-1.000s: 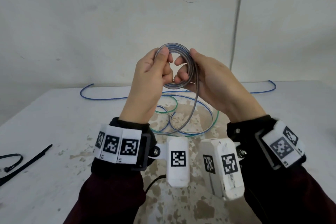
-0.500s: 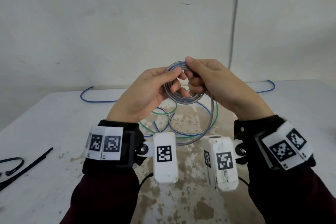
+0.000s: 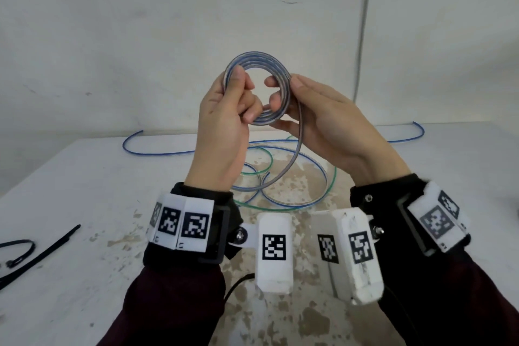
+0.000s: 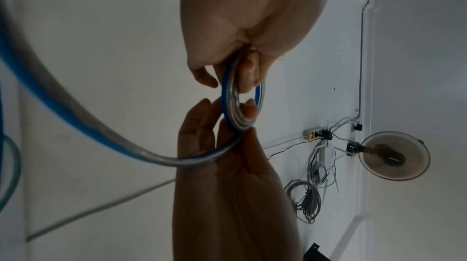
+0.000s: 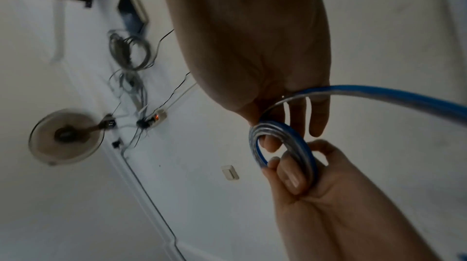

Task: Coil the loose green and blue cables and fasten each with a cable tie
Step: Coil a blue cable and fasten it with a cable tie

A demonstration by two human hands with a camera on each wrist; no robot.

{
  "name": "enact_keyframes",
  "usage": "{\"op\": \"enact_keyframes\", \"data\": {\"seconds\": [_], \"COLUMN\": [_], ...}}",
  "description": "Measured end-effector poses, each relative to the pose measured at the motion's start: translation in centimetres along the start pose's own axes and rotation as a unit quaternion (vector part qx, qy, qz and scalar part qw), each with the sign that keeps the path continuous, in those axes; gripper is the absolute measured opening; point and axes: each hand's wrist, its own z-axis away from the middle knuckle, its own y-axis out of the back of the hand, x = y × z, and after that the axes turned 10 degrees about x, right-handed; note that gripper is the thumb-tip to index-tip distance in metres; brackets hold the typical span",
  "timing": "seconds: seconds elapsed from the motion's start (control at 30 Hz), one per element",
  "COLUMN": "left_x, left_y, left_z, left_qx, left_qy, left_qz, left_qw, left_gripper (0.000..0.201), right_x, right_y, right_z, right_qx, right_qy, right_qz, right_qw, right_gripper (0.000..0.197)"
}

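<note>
I hold a small coil point(image 3: 257, 57) of the blue-striped clear cable upright in front of the wall. My left hand point(image 3: 241, 93) grips its left side, thumb on the rim and fingers curled through the ring. My right hand point(image 3: 282, 84) pinches the right side. The loose tail point(image 3: 299, 140) drops from the right hand to the table. The green cable point(image 3: 334, 177) lies in loose loops on the table below, mixed with blue loops. The wrist views show the coil point(image 4: 233, 109) point(image 5: 300, 141) between both hands point(image 4: 215, 69) point(image 5: 293, 125).
Two black cable ties lie at the table's left edge, one straight point(image 3: 42, 254), one looped point(image 3: 26, 244). More blue cable point(image 3: 157, 152) trails along the back of the white table point(image 3: 84, 205). A wall stands close behind. A fan point(image 4: 394, 155) and wiring show in the wrist views.
Both hands rose with the coil, which now stands upright. My right hand slid from the coil's top to its right side. The tail on the table shifted.
</note>
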Motion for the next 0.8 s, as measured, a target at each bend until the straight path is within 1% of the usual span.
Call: {"op": "enact_keyframes", "data": {"seconds": [0.1,0.17,0.2,0.3,0.33,0.37,0.43,0.5,0.57,0.63,0.7,0.77,0.8], "left_x": [0.2,0.3,0.5,1.4,1.8,2.0,1.9,1.5,1.1,0.9,0.7,0.7,0.7], "left_y": [-0.2,0.0,0.1,1.2,1.7,2.1,2.4,2.2,1.6,0.8,0.4,0.2,0.2], "left_z": [0.2,0.2,0.2,0.0,-0.1,-0.1,-0.1,-0.1,0.0,0.0,0.0,0.0,0.1], "left_qx": [-0.022,-0.062,-0.090,-0.158,-0.178,-0.194,-0.203,-0.183,-0.148,-0.105,-0.070,-0.053,-0.055], "left_qy": [0.032,0.054,0.077,0.179,0.198,0.202,0.186,0.150,0.093,0.053,0.036,0.027,0.033], "left_qz": [0.029,0.016,0.001,-0.049,-0.066,-0.086,-0.116,-0.122,-0.115,-0.076,-0.030,-0.012,-0.009], "left_qw": [0.999,0.996,0.993,0.970,0.962,0.956,0.954,0.964,0.978,0.990,0.996,0.998,0.998], "left_gripper": [0.033,0.030,0.029,0.023,0.021,0.020,0.020,0.023,0.026,0.028,0.028,0.028,0.028], "right_x": [0.1,0.3,0.2,-0.2,-0.2,-0.3,-0.2,-0.1,-0.1,-0.1,0.0,0.2,0.2], "right_y": [0.0,0.2,0.4,1.0,1.2,1.3,1.3,1.1,0.7,0.3,-0.2,-0.4,-0.5], "right_z": [-0.2,-0.5,-0.5,-0.4,-0.3,-0.3,-0.2,-0.2,-0.2,-0.2,-0.2,-0.3,-0.4], "right_qx": [0.020,0.043,0.048,0.024,0.009,-0.003,-0.009,0.007,0.043,0.061,0.045,0.043,0.049], "right_qy": [-0.008,0.006,0.007,-0.012,-0.015,-0.015,-0.010,-0.006,-0.014,-0.031,-0.049,-0.046,-0.037], "right_qz": [-0.038,-0.020,-0.008,0.037,0.061,0.089,0.136,0.145,0.101,0.020,-0.036,-0.054,-0.050], "right_qw": [0.999,0.999,0.999,0.999,0.998,0.996,0.991,0.989,0.994,0.997,0.997,0.997,0.997], "right_gripper": [0.032,0.031,0.032,0.032,0.032,0.033,0.033,0.033,0.031,0.031,0.035,0.038,0.038]}}
